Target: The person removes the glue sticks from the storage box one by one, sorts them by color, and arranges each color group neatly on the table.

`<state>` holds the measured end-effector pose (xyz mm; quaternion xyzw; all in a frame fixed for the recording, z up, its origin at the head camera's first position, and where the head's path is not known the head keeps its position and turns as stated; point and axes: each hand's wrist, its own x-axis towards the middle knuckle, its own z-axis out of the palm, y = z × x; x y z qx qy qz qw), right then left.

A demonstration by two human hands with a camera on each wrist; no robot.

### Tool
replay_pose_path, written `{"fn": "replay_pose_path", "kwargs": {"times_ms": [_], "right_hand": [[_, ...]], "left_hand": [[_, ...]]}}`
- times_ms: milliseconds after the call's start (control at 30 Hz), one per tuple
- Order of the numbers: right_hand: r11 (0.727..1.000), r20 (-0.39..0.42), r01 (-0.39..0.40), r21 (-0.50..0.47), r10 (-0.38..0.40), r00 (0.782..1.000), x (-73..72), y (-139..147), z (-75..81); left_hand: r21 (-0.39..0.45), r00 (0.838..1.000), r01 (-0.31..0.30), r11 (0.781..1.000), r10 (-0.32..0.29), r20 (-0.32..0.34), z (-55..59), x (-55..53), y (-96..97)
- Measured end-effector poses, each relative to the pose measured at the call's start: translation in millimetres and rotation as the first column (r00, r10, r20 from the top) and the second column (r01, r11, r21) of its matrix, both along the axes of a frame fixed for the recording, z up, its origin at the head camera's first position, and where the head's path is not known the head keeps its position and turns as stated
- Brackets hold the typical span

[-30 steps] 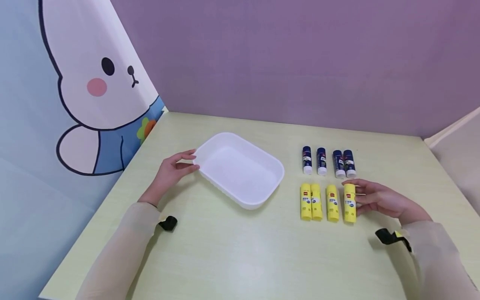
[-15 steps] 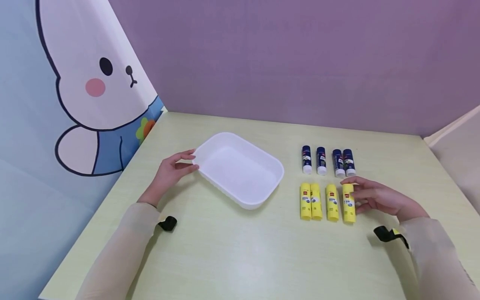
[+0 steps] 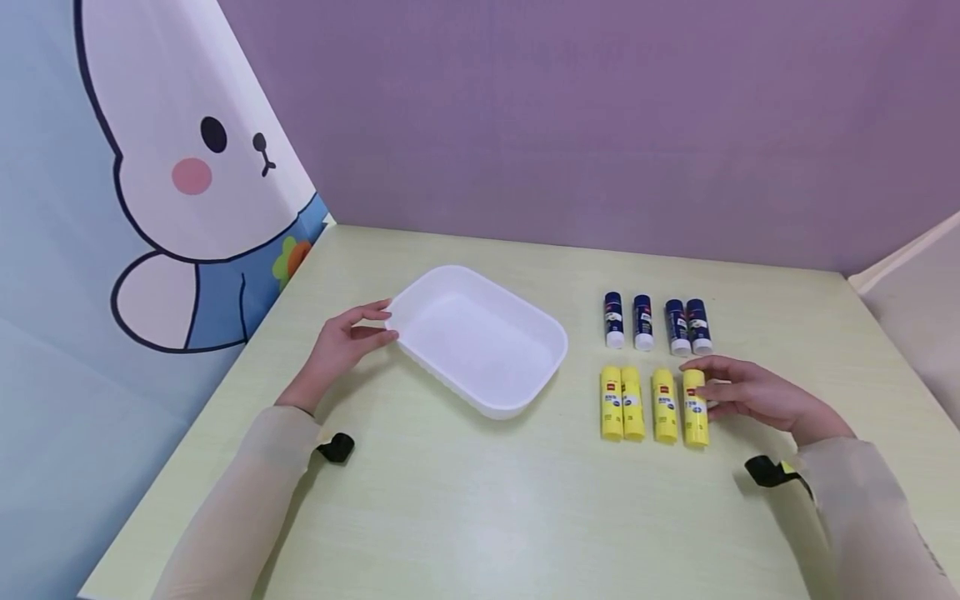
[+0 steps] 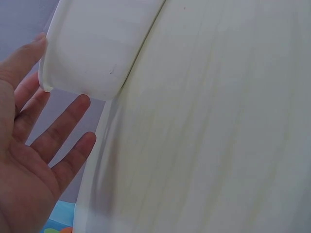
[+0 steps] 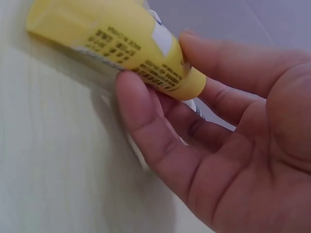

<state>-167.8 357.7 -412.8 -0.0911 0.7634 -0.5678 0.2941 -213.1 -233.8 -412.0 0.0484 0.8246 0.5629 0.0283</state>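
A white plastic tray [image 3: 480, 342] lies on the table, and my left hand [image 3: 341, 346] grips its left rim between thumb and fingers. In the left wrist view, the thumb and some fingers of the left hand [image 4: 39, 131] meet the rim of the tray [image 4: 92, 43]; two other fingers are spread apart below it. My right hand [image 3: 757, 396] holds the rightmost yellow glue stick [image 3: 696, 421] from its right side. Close up in the right wrist view, the right hand's [image 5: 218, 131] thumb and fingers are around one end of this yellow glue stick [image 5: 107, 36].
Several yellow glue sticks [image 3: 632, 404] stand in a near row left of the held one, two of them side by side. Behind them is a row of dark blue glue sticks [image 3: 642, 321] with white ends. A purple backdrop [image 3: 570, 125] rises behind the table [image 3: 480, 500].
My right hand has shifted slightly left, and the rightmost yellow glue stick has moved left with it, closer to its neighbour. The left hand and the tray stay put.
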Motion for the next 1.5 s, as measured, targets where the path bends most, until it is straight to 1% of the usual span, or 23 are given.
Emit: {"fn": "replay_pose_path", "kwargs": {"times_ms": [167,333,400,500,767,900,1200,1400,1500], "right_hand": [[0.996,-0.025,0.005,0.091,-0.002,1.000,0.3,-7.1,3.4],[0.983,-0.042,0.007,0.186,0.001,0.999,-0.9,-13.5,5.5],[0.979,-0.048,0.009,0.203,0.000,0.999,-0.9,-14.7,5.8],[0.978,-0.049,0.014,0.209,-0.004,0.999,-0.5,-15.4,5.2],[0.981,-0.018,0.046,0.187,-0.043,0.999,2.8,-13.5,5.2],[0.982,-0.011,0.048,0.182,-0.047,0.999,2.4,-12.5,3.9],[0.980,-0.012,0.062,0.187,-0.061,0.998,1.8,-11.4,3.2],[0.972,-0.012,0.081,0.220,-0.081,0.997,3.5,-10.7,4.0],[0.975,-0.017,0.081,0.208,-0.079,0.997,4.7,-10.8,3.8]], "left_hand": [[-0.009,1.000,-0.007,1.000,0.007,-0.008,-1.2,-0.3,-0.7],[-0.015,1.000,-0.008,1.000,0.008,-0.010,-1.9,-0.3,-1.4],[-0.016,1.000,-0.008,1.000,0.008,-0.011,-2.3,-0.5,-1.3],[-0.014,1.000,-0.006,1.000,0.006,-0.014,-2.9,-0.9,-1.0],[-0.018,1.000,0.002,1.000,-0.002,-0.016,-1.4,-0.4,-0.5],[-0.023,1.000,-0.006,1.000,0.006,-0.005,-1.5,-1.0,-0.9],[-0.015,1.000,-0.008,1.000,0.008,-0.007,-2.0,-1.2,-0.8],[-0.014,1.000,0.008,1.000,-0.008,-0.025,-2.0,-0.2,-1.9],[-0.028,0.999,0.016,0.999,-0.017,-0.038,-1.8,0.5,-2.4]]}}
